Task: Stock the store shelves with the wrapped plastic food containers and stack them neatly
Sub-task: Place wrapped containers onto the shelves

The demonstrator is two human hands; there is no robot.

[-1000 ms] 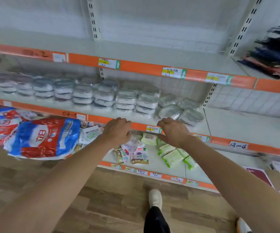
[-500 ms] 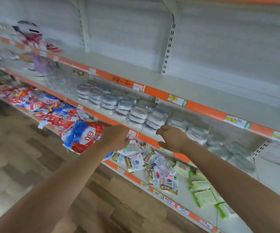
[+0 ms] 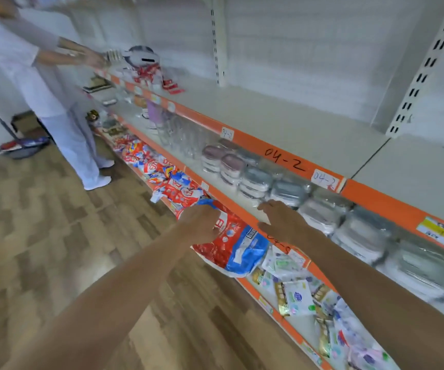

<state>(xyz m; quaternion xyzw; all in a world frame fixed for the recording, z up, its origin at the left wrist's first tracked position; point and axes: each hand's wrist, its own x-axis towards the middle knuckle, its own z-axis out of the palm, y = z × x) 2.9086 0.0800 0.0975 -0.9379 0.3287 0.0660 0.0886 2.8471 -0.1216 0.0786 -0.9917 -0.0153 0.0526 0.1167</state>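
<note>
Orange strips run along the front of each shelf. On the middle shelf, from the centre of the frame out to the right edge, sit the containers. They are see-through boxes in shiny wrap, stacked in short piles that stand side by side in a row.

The right hand is in the middle of the frame. Its fingers are spread out and flat, and they reach over the orange strip toward the piles. It holds nothing. I cannot tell if the fingertips touch a box or only come close.

The left hand is just to the left of it, lower down. It rests over a red and blue bag on the shelf below. Its fingers look loosely bent, and I cannot tell if they grip the bag or only lie on it.

The job here looks like tidying the piles. To do it well, push each pile gently with flat fingers so the boxes line up. The wrap is slippery, so go slowly or the top box may slide off. Keep the piles straight and the same height.

In the upper left, another person in pale clothes works at the far end.
</note>
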